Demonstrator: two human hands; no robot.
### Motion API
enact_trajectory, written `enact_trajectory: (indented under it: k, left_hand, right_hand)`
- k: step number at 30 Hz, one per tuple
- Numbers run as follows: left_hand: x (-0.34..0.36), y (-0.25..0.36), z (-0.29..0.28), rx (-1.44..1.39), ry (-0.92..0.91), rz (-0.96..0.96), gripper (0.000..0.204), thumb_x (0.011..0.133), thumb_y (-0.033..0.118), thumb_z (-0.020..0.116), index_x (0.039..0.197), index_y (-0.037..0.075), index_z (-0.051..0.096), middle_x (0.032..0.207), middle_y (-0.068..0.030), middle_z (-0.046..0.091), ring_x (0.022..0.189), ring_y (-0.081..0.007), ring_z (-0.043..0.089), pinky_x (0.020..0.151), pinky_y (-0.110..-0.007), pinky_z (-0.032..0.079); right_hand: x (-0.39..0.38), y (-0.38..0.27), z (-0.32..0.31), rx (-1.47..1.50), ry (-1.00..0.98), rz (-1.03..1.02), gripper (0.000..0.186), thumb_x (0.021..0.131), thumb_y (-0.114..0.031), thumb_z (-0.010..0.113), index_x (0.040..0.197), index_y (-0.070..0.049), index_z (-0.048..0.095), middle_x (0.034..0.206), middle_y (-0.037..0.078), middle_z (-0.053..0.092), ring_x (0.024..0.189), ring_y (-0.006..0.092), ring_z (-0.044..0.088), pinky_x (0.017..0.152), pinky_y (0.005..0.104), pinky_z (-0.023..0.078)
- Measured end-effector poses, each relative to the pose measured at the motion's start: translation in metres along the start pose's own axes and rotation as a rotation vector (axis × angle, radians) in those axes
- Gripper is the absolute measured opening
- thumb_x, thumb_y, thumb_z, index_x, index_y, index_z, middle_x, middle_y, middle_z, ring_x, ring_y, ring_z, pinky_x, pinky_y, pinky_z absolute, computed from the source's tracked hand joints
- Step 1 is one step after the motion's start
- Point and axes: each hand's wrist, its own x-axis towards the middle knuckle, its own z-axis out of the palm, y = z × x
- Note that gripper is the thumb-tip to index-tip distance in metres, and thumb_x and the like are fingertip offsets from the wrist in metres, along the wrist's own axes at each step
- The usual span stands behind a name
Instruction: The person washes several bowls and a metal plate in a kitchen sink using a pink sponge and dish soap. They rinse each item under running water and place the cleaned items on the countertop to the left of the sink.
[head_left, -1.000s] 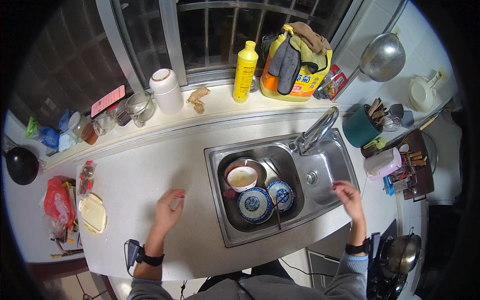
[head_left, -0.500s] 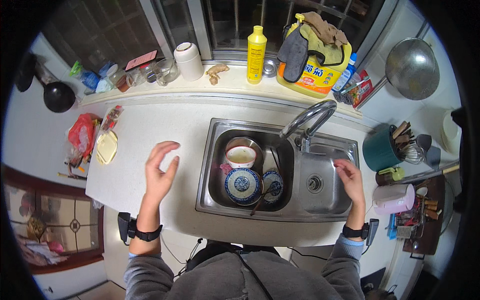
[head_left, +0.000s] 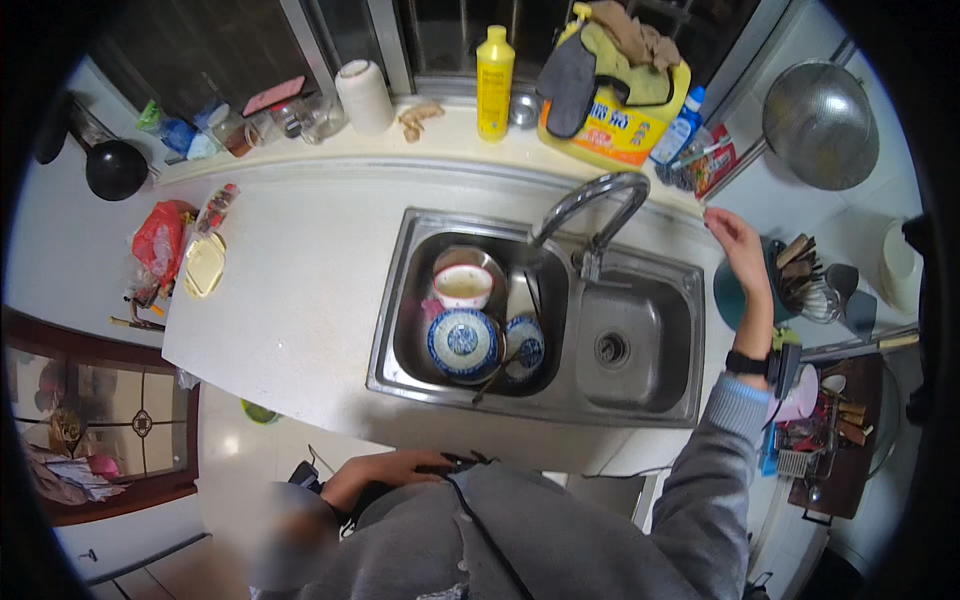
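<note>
My right hand (head_left: 735, 245) is stretched out past the back right corner of the steel double sink (head_left: 640, 405), fingers apart and holding nothing. It hovers near a teal utensil holder (head_left: 730, 300) and small bottles (head_left: 690, 140) by the wall. My left hand (head_left: 385, 468) is drawn back low against my grey top, beside a dark cable or device; its grip is unclear. The left basin holds a white bowl with residue (head_left: 462, 286), two blue patterned bowls (head_left: 463, 344) and a metal bowl. The curved faucet (head_left: 590, 205) arches over the basins.
On the window ledge stand a yellow bottle (head_left: 494, 68), a large yellow jug draped with cloths (head_left: 610, 110) and a white jar (head_left: 363, 95). A red bag (head_left: 160, 238) and a lidded tub (head_left: 203, 265) sit at the counter's left end. A metal colander (head_left: 820, 125) hangs at the right.
My left hand left the counter and dropped back to my waist. My right hand rose from the sink's front right rim to its far right corner. The view shifted.
</note>
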Motion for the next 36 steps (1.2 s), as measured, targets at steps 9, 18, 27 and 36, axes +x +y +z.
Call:
enact_trajectory:
  k: [9,18,27,36]
  left_hand:
    - [-0.103,-0.030,-0.018,-0.159,0.536,-0.252,0.018,0.074,0.003,0.064,0.092,0.004,0.063,0.087,-0.0102,0.063,0.080,-0.0219,0.060,0.069,-0.030,0.048]
    - [-0.148,-0.066,-0.005,-0.270,0.503,-0.488,0.038,0.073,-0.007,0.051,0.108,0.005,0.059,0.113,-0.0072,0.056,0.108,-0.0193,0.050,0.089,-0.032,0.042]
    - [0.017,-0.105,-0.169,-0.057,0.747,-0.200,0.030,0.085,0.003,0.048,0.113,0.002,0.056,0.101,-0.0082,0.062,0.093,-0.0136,0.058,0.082,-0.026,0.047]
    - [0.165,-0.157,-0.214,0.355,0.741,-0.465,0.040,0.074,0.023,0.055,0.105,-0.003,0.057,0.101,-0.0232,0.059,0.096,-0.0344,0.057,0.086,-0.041,0.044]
  right_hand:
    - [-0.014,0.087,0.114,-0.098,-0.352,0.210,0.022,0.082,-0.013,0.060,0.099,0.001,0.061,0.093,0.006,0.062,0.085,0.0131,0.056,0.077,0.0242,0.043]
    - [-0.054,0.041,0.172,-0.355,-0.029,-0.078,0.014,0.078,-0.010,0.060,0.089,-0.002,0.063,0.098,0.012,0.061,0.087,0.0265,0.058,0.074,0.0308,0.045]
    - [-0.055,0.027,0.200,-0.312,-0.051,-0.033,0.015,0.082,-0.012,0.058,0.095,-0.005,0.063,0.096,0.011,0.063,0.081,0.0205,0.060,0.067,0.0278,0.046]
    - [-0.061,0.059,0.158,-0.295,0.005,0.200,0.022,0.089,-0.017,0.055,0.103,0.000,0.061,0.098,0.004,0.062,0.086,0.0096,0.055,0.078,0.0218,0.041]
